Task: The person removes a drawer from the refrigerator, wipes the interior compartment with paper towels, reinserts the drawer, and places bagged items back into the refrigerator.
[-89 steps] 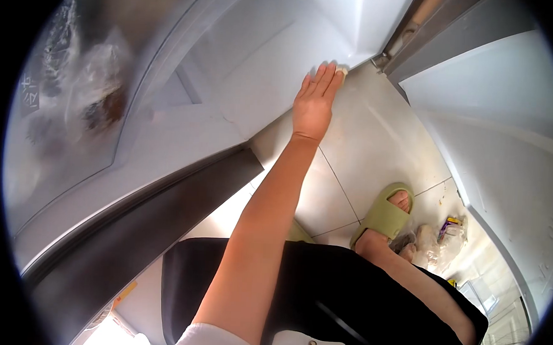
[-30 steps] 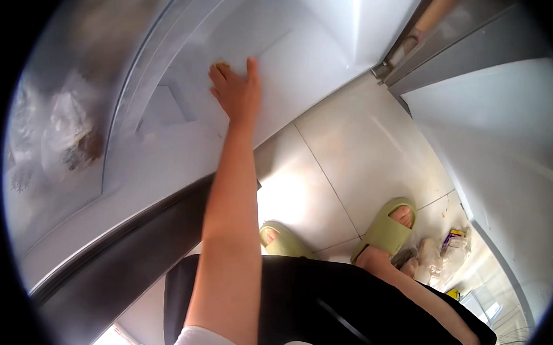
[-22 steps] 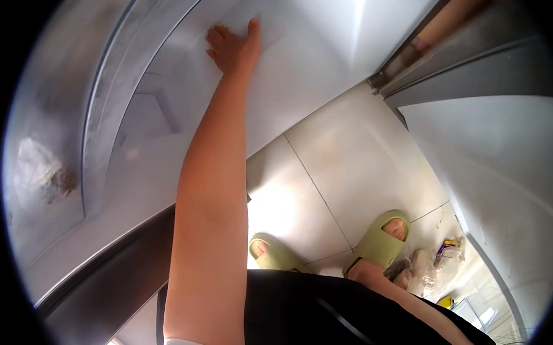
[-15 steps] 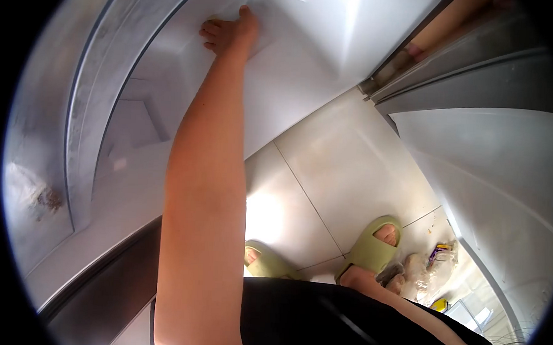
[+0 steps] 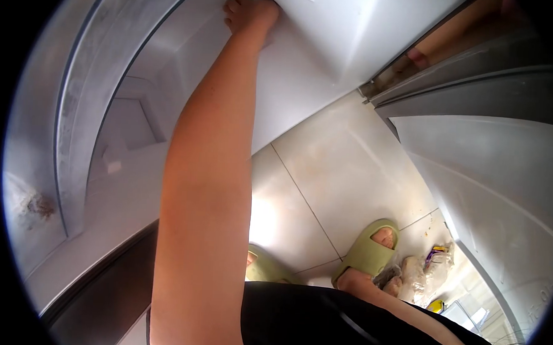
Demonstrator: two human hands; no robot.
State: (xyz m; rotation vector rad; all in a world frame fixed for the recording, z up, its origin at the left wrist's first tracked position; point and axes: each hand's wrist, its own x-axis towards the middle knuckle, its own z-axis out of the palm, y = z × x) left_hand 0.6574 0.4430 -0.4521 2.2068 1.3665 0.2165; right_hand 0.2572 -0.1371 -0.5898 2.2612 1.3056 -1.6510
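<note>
My left arm stretches up into a pale, glossy fridge-like compartment point(image 5: 293, 81). At its end, my left hand point(image 5: 254, 14) presses against the inner surface near the back corner, with its fingers curled. Whatever lies under or inside those fingers is hidden by the hand. Left of the arm runs a curved clear rim point(image 5: 76, 102), and a recessed panel point(image 5: 130, 123) shows on the inner wall. My right hand does not show.
An open white door point(image 5: 492, 176) hangs at the right. Below are light floor tiles point(image 5: 314, 155), green slippers point(image 5: 365, 250) and clear bags of items point(image 5: 414, 277). A skin-toned shape point(image 5: 455, 35), perhaps a reflection, shows in a brown panel.
My left hand has slid up and to the right along the inner surface, further towards the top edge of the view. The view has shifted slightly.
</note>
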